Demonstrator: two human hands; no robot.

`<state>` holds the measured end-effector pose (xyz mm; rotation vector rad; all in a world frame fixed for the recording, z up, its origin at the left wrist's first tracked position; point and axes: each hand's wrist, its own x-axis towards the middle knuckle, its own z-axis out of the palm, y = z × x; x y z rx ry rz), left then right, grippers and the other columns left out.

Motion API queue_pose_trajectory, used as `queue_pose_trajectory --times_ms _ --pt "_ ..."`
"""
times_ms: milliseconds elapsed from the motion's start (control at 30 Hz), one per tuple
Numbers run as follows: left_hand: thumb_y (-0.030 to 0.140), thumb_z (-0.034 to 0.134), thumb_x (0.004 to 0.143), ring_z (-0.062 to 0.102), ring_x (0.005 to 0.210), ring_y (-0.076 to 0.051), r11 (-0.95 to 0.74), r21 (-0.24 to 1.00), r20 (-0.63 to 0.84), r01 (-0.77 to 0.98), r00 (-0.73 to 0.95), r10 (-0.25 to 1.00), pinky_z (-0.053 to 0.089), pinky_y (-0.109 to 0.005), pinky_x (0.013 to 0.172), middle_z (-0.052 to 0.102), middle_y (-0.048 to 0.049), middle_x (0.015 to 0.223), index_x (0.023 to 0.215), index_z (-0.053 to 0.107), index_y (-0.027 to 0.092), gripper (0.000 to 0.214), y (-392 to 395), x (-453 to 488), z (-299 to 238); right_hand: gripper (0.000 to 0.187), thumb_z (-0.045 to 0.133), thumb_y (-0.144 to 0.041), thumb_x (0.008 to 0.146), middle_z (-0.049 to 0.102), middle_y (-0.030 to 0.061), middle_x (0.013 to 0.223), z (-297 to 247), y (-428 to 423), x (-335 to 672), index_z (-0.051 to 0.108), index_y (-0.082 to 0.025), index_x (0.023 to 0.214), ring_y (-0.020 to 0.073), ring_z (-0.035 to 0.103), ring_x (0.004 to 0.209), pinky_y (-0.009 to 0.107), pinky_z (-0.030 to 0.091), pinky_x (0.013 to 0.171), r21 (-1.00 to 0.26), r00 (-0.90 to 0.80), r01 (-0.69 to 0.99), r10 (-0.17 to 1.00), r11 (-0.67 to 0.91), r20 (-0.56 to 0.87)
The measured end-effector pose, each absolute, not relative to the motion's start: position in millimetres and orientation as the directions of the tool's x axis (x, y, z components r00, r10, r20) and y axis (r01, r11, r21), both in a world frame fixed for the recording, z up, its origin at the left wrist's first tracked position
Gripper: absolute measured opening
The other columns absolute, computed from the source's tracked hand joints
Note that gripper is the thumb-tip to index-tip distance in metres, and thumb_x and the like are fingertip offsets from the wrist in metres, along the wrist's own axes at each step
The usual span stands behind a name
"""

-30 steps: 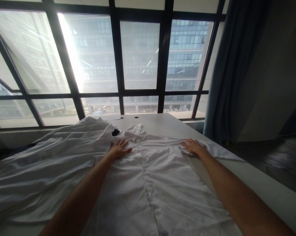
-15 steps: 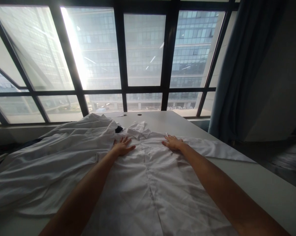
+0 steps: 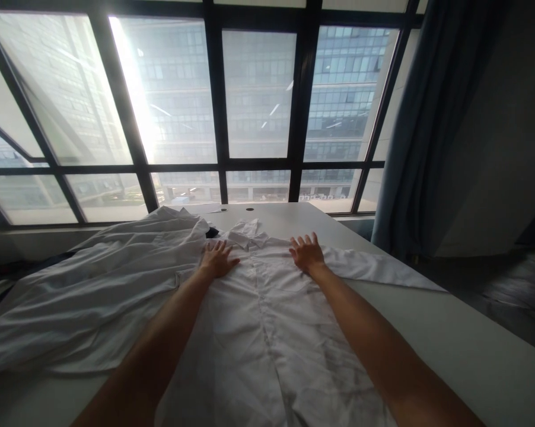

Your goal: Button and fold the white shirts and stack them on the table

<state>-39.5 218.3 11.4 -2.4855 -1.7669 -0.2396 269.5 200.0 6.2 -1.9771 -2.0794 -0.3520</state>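
Observation:
A white shirt (image 3: 267,320) lies spread flat, front up, on a white table (image 3: 472,344), its collar (image 3: 245,232) pointing toward the window. My left hand (image 3: 217,260) rests flat on the shirt's left shoulder area, fingers stretched out. My right hand (image 3: 306,252) lies flat on the right shoulder area, fingers spread. Neither hand holds anything. One sleeve (image 3: 383,270) stretches out to the right across the table.
A heap of more white garments (image 3: 98,284) covers the table's left half. A large window with dark frames (image 3: 223,118) stands behind the table. A dark curtain (image 3: 419,130) hangs at the right, with dark floor beyond the table edge.
My right hand has slid left from the sleeve seam to the shirt's right shoulder near the collar. My left hand has stayed near the collar.

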Motion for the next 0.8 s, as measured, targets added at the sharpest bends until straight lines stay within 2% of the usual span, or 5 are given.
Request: queue_pose_trajectory --times_ms 100,200,400,600,800 --pt "0.047 0.025 0.099 0.048 0.127 -0.032 -0.351 0.037 0.272 0.936 0.329 0.904 0.028 -0.050 0.111 0.058 -0.0152 0.134 0.128 0.059 0.018 0.053 188 -23 22 0.048 0.032 -0.043 0.098 0.059 0.0145 0.131 16 174 243 0.058 -0.018 0.130 0.0282 0.049 0.123 0.048 0.011 0.114 -0.052 -0.129 0.987 0.937 0.154 0.325" --pt "0.051 0.017 0.100 0.056 0.119 -0.029 -0.450 0.102 0.180 0.887 0.429 0.885 0.037 -0.045 0.105 0.063 -0.0132 0.126 0.121 0.063 0.021 0.059 148 -12 19 0.048 0.036 -0.047 0.097 0.058 0.0125 0.135 17 140 224 0.061 -0.019 0.126 0.0260 0.050 0.125 0.043 0.022 0.112 -0.107 -0.238 0.956 0.934 0.274 0.267" --pt "0.058 0.023 0.097 0.012 0.149 -0.026 -0.503 0.110 0.131 0.857 0.489 0.862 0.012 -0.052 0.117 0.018 -0.0101 0.161 0.152 0.027 0.022 0.066 81 -25 2 0.057 0.032 -0.051 0.098 0.029 0.0099 0.157 10 71 230 0.041 -0.023 0.147 0.0290 0.024 0.144 0.051 0.019 0.114 -0.085 -0.292 0.952 0.955 0.295 0.046" --pt "0.062 0.022 0.096 0.012 0.149 -0.024 -0.519 0.152 0.011 0.841 0.524 0.852 0.009 -0.049 0.119 0.016 -0.0090 0.161 0.153 0.026 0.021 0.070 39 -45 8 0.068 0.036 -0.062 0.093 0.026 0.0099 0.158 19 16 251 0.036 -0.024 0.150 0.0311 0.022 0.145 0.053 0.021 0.114 -0.116 -0.307 0.947 0.949 0.299 -0.066" --pt "0.065 0.024 0.095 0.013 0.149 -0.024 -0.561 0.161 0.016 0.812 0.566 0.824 0.011 -0.048 0.118 0.021 -0.0070 0.160 0.151 0.029 0.027 0.069 -6 -50 3 0.040 0.048 -0.037 0.094 0.051 0.0173 0.141 19 -28 243 0.064 -0.016 0.123 0.0317 0.037 0.136 0.051 0.021 0.112 0.053 -0.435 0.895 0.838 0.443 0.331"
